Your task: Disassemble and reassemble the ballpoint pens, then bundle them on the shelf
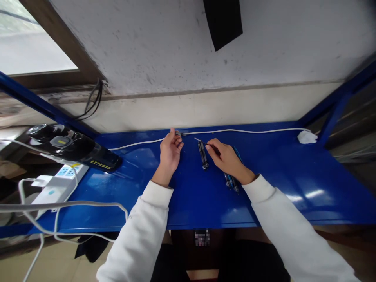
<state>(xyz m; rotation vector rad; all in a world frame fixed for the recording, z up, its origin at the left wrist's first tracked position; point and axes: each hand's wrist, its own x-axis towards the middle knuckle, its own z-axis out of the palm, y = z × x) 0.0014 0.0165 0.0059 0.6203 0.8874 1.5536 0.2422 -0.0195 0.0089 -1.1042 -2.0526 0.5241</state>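
Note:
Above the blue table [188, 196], my left hand [170, 152] is closed, its fingers curled together near the wall side. A small grey piece with a dark end [178, 133] shows at its fingertips, too small to name. My right hand [225, 156] pinches a thin dark stick with a pale tip [198, 140], pointing left toward the left hand. Between the hands lie dark, slim pen-like pieces [202, 155], side by side. More dark and blue pen-like pieces [231, 182] lie under my right hand, partly hidden by it.
A white cable [249, 130] runs along the table's back edge, passing behind my left hand, to a crumpled white wad [307, 137]. At left are a black device marked EXTRORD [85, 150], a white power strip [60, 184] and looping cords [88, 203]. The wall [188, 109] stands behind.

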